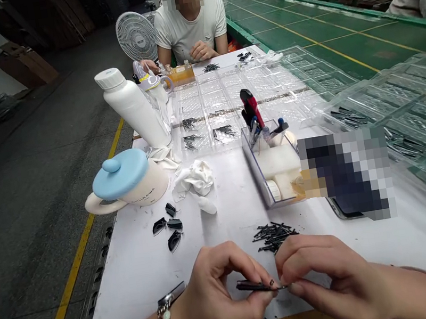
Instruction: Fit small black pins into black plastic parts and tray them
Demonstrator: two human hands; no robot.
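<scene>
My left hand (227, 289) pinches a slim, glossy black plastic piece (252, 285) between thumb and fingertips, just above the white table (231, 221). At the piece's right end, the thumb and fingers of my right hand (327, 270) are pressed together around a tiny tip that I cannot make out. The two hands almost meet. Just beyond them lies a pile of thin black strips (275, 233). Several larger black plastic parts (172, 224) rest further left on the table.
A blue-lidded mug (131, 183), white bottle (134, 110) and crumpled white gloves (196, 181) stand or lie at left. Beyond are a clear organizer box (263, 173), a phone (337, 207) and clear trays (400, 113) of black strips. A person (192, 28) sits opposite, near a fan (136, 37).
</scene>
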